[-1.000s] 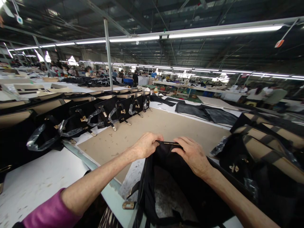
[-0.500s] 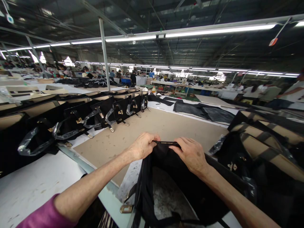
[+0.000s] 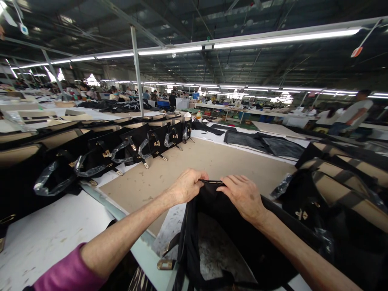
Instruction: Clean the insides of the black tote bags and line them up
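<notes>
A black handbag point(image 3: 242, 238), open in the middle, lies close to me over the table's near edge. My left hand point(image 3: 189, 185) pinches its far top edge, thumb and fingers pressed together. Just to the right, my right hand point(image 3: 242, 195) grips the same edge, fingers over the top and thumb on the near side. A short stretch of dark edge shows between the two hands. A strap with a gold metal plate point(image 3: 165, 264) hangs at the bag's left side. My forearms and the bag's folds hide its lower right part.
Black handbags with plastic-wrapped handles point(image 3: 121, 151) stand in a row at the left. More bags point(image 3: 336, 194) with beige linings crowd the right. Brown board point(image 3: 188, 155) covers the middle of the table; black panels point(image 3: 263, 143) lie beyond. Other people work in the background.
The view has shifted slightly, so the surroundings sit a little farther right. Both hands keep hold of the bag's edge, almost unmoved. A person at the far right shows more fully.
</notes>
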The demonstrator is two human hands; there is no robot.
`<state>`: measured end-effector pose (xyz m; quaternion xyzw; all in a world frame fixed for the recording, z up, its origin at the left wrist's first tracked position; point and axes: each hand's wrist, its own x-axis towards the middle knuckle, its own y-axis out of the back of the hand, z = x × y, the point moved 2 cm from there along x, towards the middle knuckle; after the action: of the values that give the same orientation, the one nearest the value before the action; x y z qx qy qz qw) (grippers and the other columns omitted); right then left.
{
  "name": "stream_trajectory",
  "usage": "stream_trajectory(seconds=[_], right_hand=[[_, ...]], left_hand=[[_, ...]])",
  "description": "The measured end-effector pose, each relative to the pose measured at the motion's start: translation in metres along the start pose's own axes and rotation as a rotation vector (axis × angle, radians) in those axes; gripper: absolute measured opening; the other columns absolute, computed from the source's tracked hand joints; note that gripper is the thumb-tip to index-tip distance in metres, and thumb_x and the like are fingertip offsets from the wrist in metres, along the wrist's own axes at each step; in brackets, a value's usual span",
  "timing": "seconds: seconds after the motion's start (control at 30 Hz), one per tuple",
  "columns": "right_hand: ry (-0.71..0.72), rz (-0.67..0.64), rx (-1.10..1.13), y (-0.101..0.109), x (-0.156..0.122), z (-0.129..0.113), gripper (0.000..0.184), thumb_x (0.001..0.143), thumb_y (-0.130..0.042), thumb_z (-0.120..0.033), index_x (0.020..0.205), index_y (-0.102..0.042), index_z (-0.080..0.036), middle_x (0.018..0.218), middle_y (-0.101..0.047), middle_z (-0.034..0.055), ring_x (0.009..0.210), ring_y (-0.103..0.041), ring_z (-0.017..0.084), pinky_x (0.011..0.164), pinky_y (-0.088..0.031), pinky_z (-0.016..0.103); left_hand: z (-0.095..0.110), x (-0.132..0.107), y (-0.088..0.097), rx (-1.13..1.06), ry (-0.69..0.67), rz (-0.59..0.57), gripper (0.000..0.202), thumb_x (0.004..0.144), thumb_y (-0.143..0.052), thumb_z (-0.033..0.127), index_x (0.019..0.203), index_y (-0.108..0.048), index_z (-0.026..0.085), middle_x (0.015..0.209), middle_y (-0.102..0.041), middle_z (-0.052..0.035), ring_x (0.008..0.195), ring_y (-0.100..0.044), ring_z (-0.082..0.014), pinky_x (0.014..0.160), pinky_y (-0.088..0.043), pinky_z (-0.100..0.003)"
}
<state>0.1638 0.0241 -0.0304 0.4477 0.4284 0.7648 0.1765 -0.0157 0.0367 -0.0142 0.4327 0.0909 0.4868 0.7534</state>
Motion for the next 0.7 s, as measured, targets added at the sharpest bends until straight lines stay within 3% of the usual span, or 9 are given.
stream_trajectory(seconds=[0.1,0.4,0.6,0.7], right_hand=[[0.056,-0.011,0.002,-0.002,0.005,-0.006,0.028,0.085,-0.041,-0.039,0.086,-0.057,-0.017,0.075,-0.060,0.0054,0.074,-0.051,0.018,0.067,-0.029,0.028],[-0.008,-0.014,0.009,0.000,0.013,-0.011,0.034,0.087,-0.037,-0.036,0.063,-0.052,-0.018,0.061,-0.057,0.0010,0.060,-0.050,0.013,0.061,-0.027,0.026],[0.062,-0.013,0.076,-0.002,0.019,-0.019,0.028,0.086,-0.039,-0.039,0.078,-0.056,-0.018,0.067,-0.060,0.0022,0.065,-0.053,0.014,0.064,-0.029,0.026],[0.022,-0.062,0.073,-0.002,0.025,-0.025,0.023,0.086,-0.041,-0.036,0.079,-0.056,-0.020,0.066,-0.061,0.0005,0.062,-0.054,0.014,0.059,-0.029,0.026]], left_hand=[[0.000,-0.001,0.000,-0.001,0.007,0.010,0.023,0.069,-0.038,0.009,0.075,-0.059,0.015,0.055,-0.048,0.0034,0.057,-0.045,-0.0091,0.055,-0.032,-0.018],[-0.001,-0.001,0.000,-0.006,-0.002,0.020,0.023,0.070,-0.038,0.009,0.076,-0.059,0.014,0.058,-0.053,0.0028,0.059,-0.048,-0.0095,0.056,-0.034,-0.018],[0.000,-0.001,0.000,0.007,-0.009,0.015,0.024,0.072,-0.039,0.012,0.082,-0.061,0.016,0.067,-0.060,0.0011,0.066,-0.052,-0.0113,0.061,-0.036,-0.019],[-0.001,-0.001,0.000,-0.038,-0.003,0.046,0.023,0.071,-0.040,0.011,0.083,-0.059,0.017,0.073,-0.061,0.0010,0.069,-0.052,-0.0114,0.064,-0.037,-0.019]])
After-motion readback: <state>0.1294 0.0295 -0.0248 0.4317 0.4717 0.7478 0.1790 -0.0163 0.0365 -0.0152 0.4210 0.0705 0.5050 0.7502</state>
